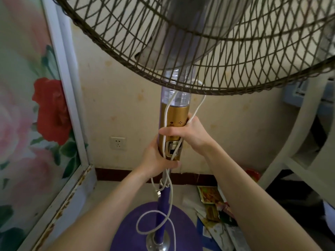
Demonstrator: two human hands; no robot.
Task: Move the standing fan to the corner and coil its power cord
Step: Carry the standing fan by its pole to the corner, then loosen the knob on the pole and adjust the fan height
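The standing fan (178, 115) is on its purple base (130, 232) near the back edge of the floor, just right of the corner where the flowered panel (45, 105) meets the wall. The move looks close to done, so I'd call the cord the job in hand. The power cord (166, 112) hangs over the neck below the grille, with two strands running down the gold control column. A slack loop lies on the base around the pole, so it's no tidy coil yet. The left hand (155, 160) wraps the column's lower end, fingers curled round it, with the cord slipping out beneath the palm. The right hand (188, 131) grips just above, its thumb across the front pinning a strand while another strand passes its knuckles. The wall socket (118, 143) has nothing plugged in.
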